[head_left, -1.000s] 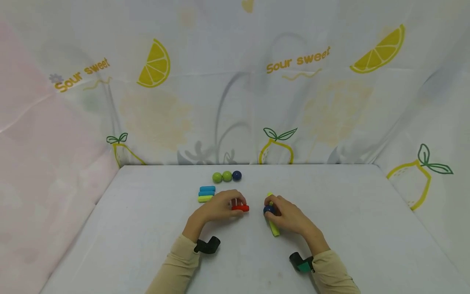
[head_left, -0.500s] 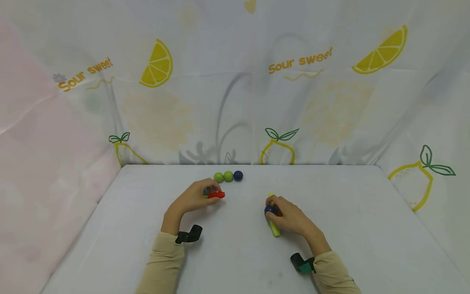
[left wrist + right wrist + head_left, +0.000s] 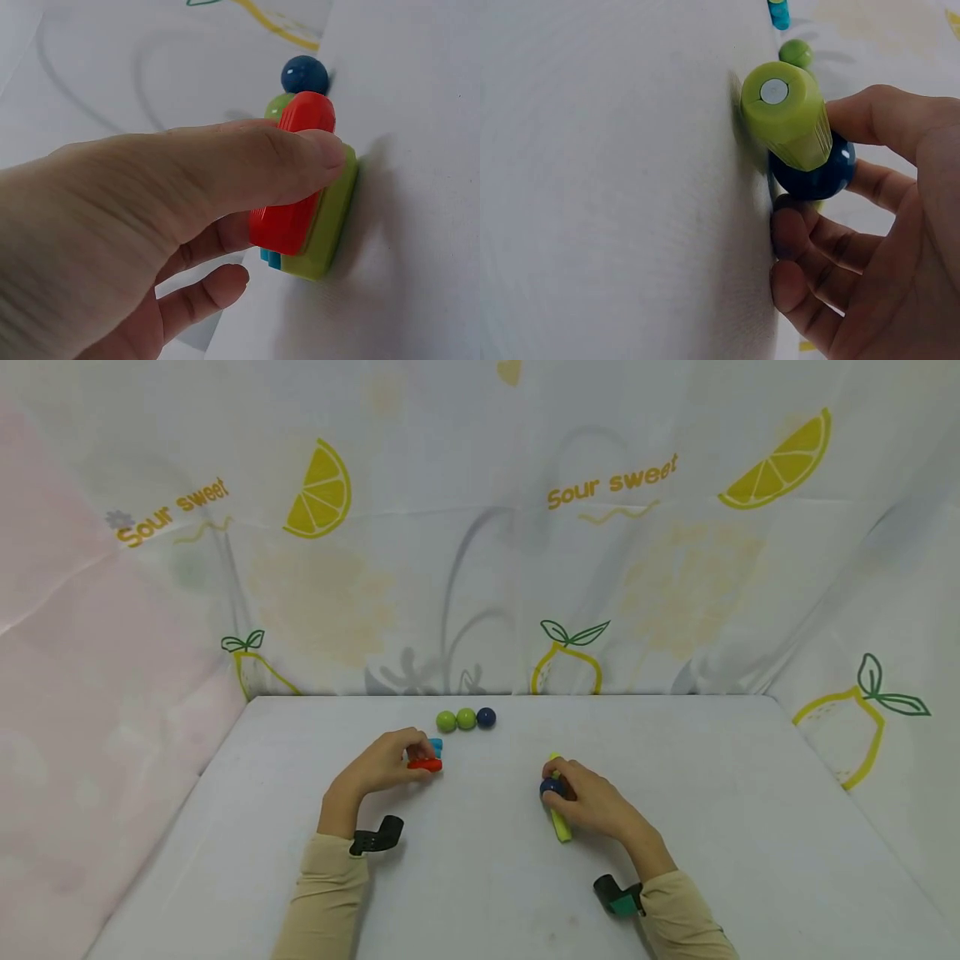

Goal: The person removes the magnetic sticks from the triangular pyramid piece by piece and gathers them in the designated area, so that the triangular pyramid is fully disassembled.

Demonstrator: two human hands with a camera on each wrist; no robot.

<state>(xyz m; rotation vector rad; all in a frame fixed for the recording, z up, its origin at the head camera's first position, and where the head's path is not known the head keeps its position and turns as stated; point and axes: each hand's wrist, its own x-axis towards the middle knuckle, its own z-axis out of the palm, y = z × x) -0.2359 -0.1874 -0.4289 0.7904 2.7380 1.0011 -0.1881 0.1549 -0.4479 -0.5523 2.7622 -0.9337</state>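
Note:
My left hand [image 3: 375,766] pinches a red magnetic stick [image 3: 425,766] between thumb and fingers, left of the table's middle. In the left wrist view the red stick lies against a yellow-green stick [image 3: 335,217]. Two blue sticks [image 3: 437,745] lie behind, partly covered by my fingers. My right hand [image 3: 596,799] holds a dark blue ball [image 3: 551,787] at the table's middle. Yellow-green stick [image 3: 561,828] runs from that ball towards me; another yellow-green piece [image 3: 554,757] shows on its far side. A pale metal disc marks the near stick's end [image 3: 774,91].
Near the back edge of the white table [image 3: 697,752], two green balls [image 3: 446,721] and a second dark blue ball [image 3: 486,717] stand in a row. A lemon-print cloth [image 3: 480,568] hangs behind the table. Each wrist wears a black camera mount [image 3: 378,837].
My left hand has carried the red stick leftward and slightly back, to the side of the yellow-green and blue sticks. My right hand keeps its place on the ball.

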